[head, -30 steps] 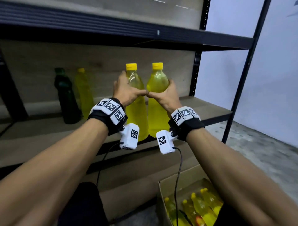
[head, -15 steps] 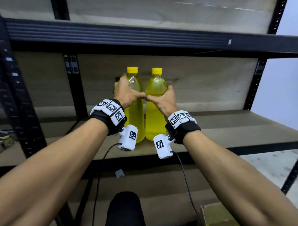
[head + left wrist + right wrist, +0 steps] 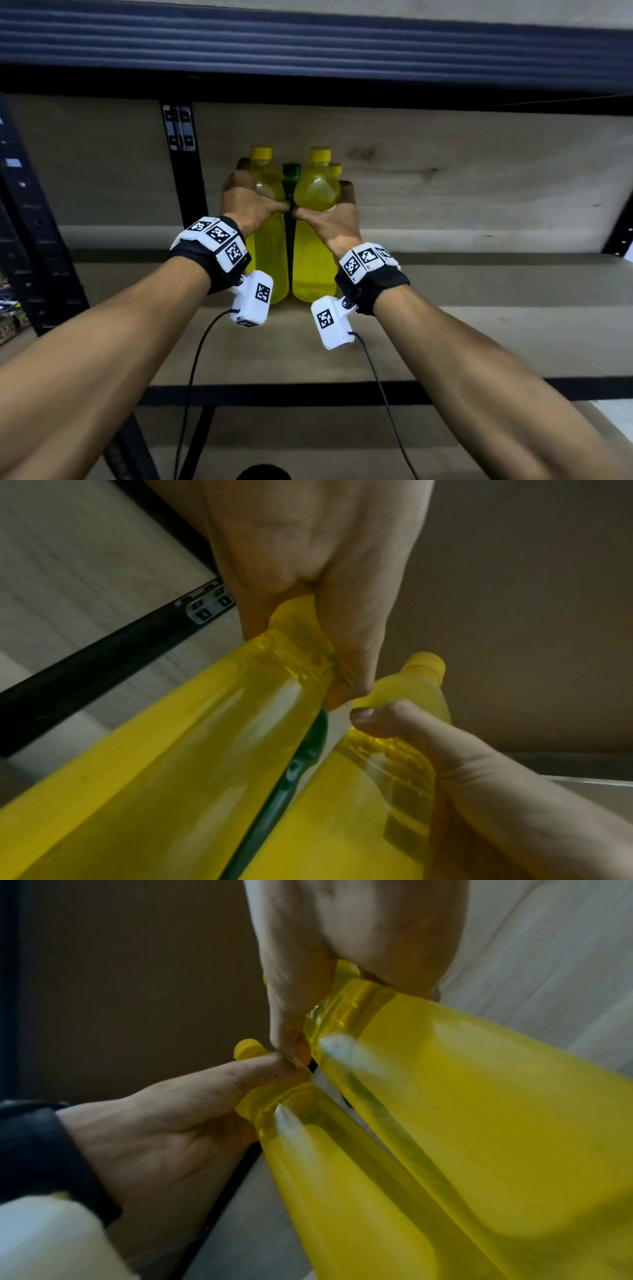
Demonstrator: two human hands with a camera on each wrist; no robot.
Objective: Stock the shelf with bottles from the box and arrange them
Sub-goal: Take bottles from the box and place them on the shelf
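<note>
Two yellow bottles with yellow caps stand side by side over the wooden shelf board. My left hand grips the left bottle round its shoulder, and my right hand grips the right bottle the same way. My thumbs nearly meet between them. Just behind stand a dark green bottle and another yellow bottle, mostly hidden. From the left wrist I see my left hand on its bottle. The right wrist view has my right hand on its bottle.
The upper shelf's dark beam runs overhead. A black upright stands at the back left, and another post at the far left. Bare board stretches to the right of the bottles. The box is out of view.
Both hands have carried the two yellow bottles leftward and deeper into the shelf, up against the green and yellow bottles at the back. The box has left the view.
</note>
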